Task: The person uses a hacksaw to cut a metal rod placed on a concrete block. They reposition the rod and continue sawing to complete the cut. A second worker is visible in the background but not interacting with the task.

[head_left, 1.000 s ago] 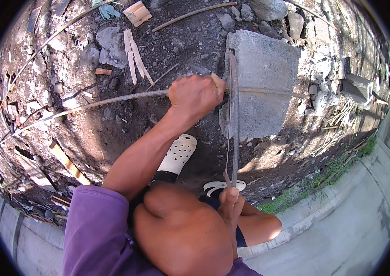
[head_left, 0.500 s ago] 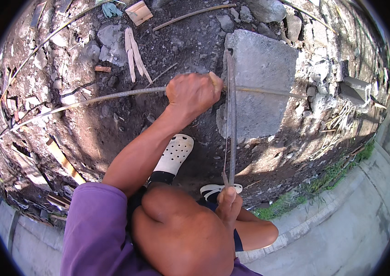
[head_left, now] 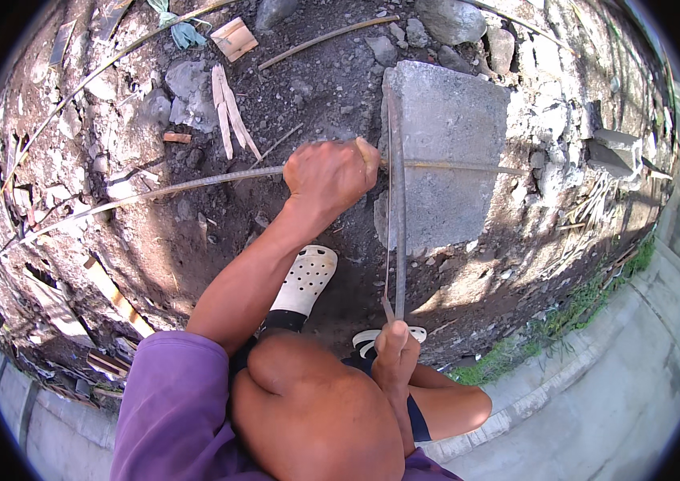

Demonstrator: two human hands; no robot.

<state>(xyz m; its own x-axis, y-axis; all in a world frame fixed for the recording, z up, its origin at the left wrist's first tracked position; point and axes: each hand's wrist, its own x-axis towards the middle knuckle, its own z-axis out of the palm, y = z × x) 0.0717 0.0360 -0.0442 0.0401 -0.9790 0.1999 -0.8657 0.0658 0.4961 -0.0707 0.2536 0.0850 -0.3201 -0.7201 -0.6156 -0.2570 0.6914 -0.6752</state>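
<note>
Ribbed rod [head_left: 196, 184]: passes through left hand [head_left: 330, 178], fingers closed in a fist round it; extends rightward over concrete slab [head_left: 456, 120]. Saw [head_left: 400, 232]: just right of that fist, crossing the rod; blade contact unclear. Right hand [head_left: 396, 350]: curled round saw's near end. White shoe [head_left: 305, 280]: below left hand.

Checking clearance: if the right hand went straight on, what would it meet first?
Probably the concrete slab, ahead in the picture, though the right hand might pass above it; depth is unclear.
</note>
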